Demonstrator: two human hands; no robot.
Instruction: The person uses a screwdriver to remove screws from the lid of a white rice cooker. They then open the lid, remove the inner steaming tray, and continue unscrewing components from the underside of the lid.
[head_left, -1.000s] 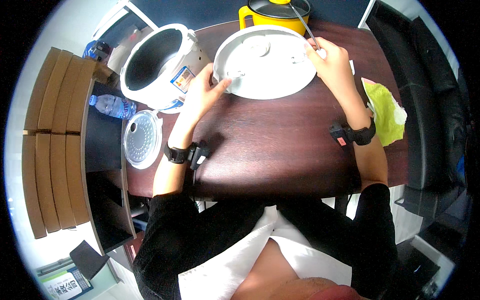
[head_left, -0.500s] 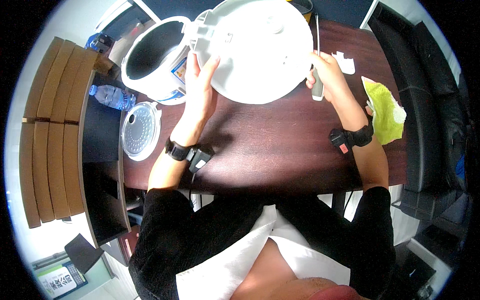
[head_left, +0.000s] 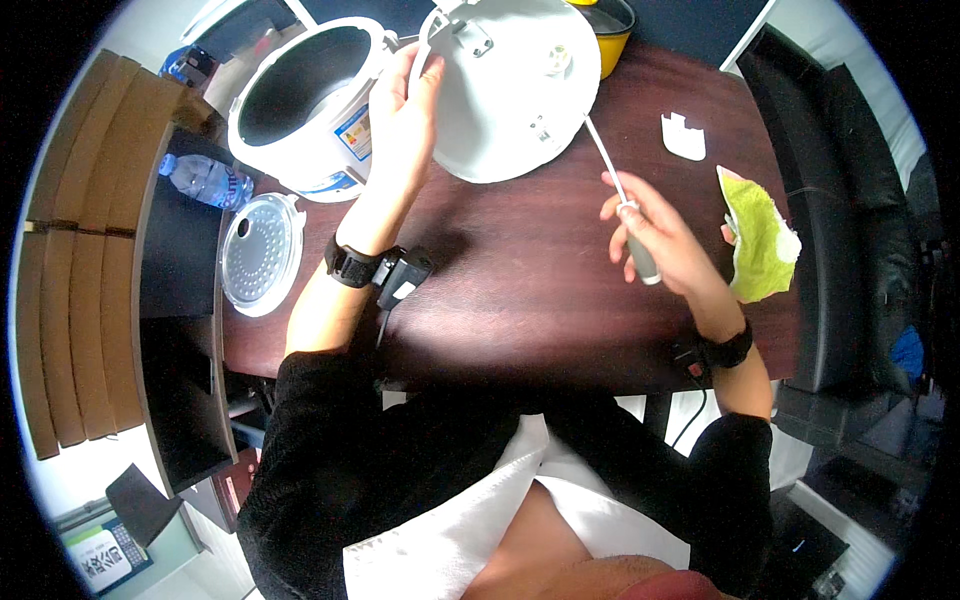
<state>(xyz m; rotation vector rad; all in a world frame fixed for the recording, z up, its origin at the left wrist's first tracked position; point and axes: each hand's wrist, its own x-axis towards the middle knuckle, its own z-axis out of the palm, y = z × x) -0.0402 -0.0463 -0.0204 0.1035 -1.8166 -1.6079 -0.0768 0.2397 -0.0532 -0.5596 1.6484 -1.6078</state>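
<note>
My left hand (head_left: pixel 405 125) is closed on the left edge of a large white round rice cooker lid (head_left: pixel 505 100), near its hinge bracket. The lid is tilted up, showing a face with small holes and fittings. In my right hand (head_left: pixel 655 235) is a long screwdriver (head_left: pixel 641 256) with a grey handle; its shaft points up and left, the tip by the lid's right edge. Left of the lid stands the white rice cooker body (head_left: pixel 300 165), its top uncovered and its inside dark. A clear perforated round cover (head_left: pixel 265 265) rests at the table's left edge.
A small white plastic piece (head_left: pixel 683 140) and a yellow-green cloth (head_left: pixel 765 240) lie on the right of the brown table (head_left: pixel 520 290). At the back is a yellow container (head_left: pixel 615 50) with a dark inside. A water bottle (head_left: pixel 210 182) lies at left; a black sofa (head_left: pixel 850 240) stands at right.
My right hand has drawn back toward me with the screwdriver, which now slants left. The lid has shifted left and tilted, uncovering more of the yellow container. The view has shifted slightly.
</note>
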